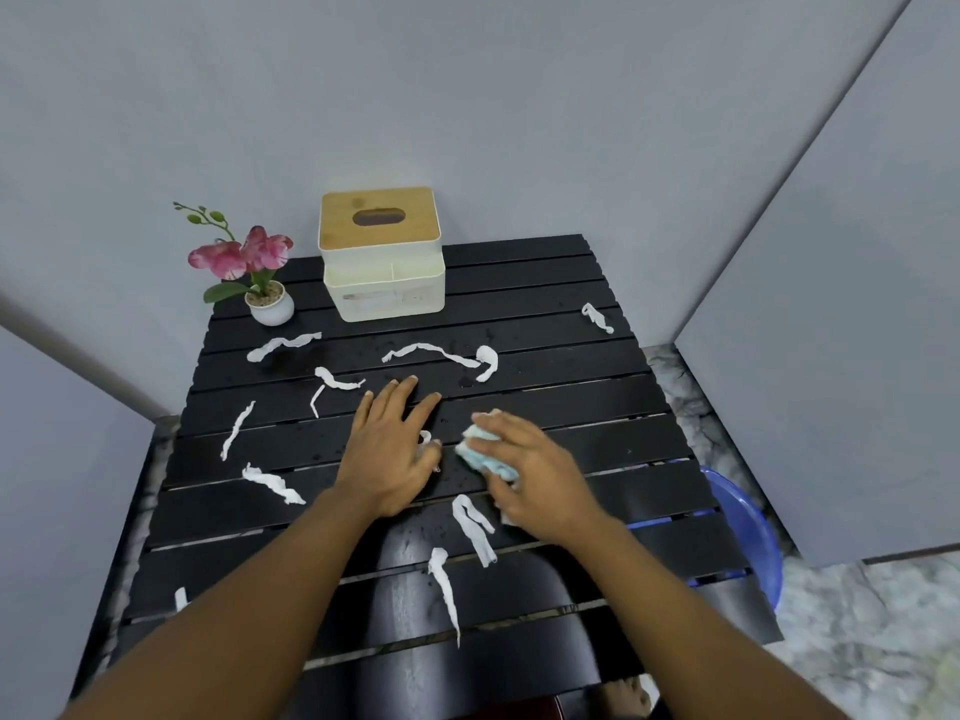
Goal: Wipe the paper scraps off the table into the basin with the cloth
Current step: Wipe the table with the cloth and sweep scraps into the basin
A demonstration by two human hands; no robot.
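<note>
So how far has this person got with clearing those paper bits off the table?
Barely started, it looks. Done: nothing obvious; about a dozen white paper scraps lie across the black slatted table. In hand: the right hand presses a light blue cloth mid-table, while the left hand lies flat beside it. Left: sweeping every scrap toward the blue basin below the right edge.

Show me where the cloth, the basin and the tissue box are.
cloth [480, 454]: head view, on the light blue fabric showing under the right hand's fingers.
basin [748, 527]: head view, on its blue inner wall right of the table.
tissue box [378, 216]: head view, on its wooden lid.
</note>
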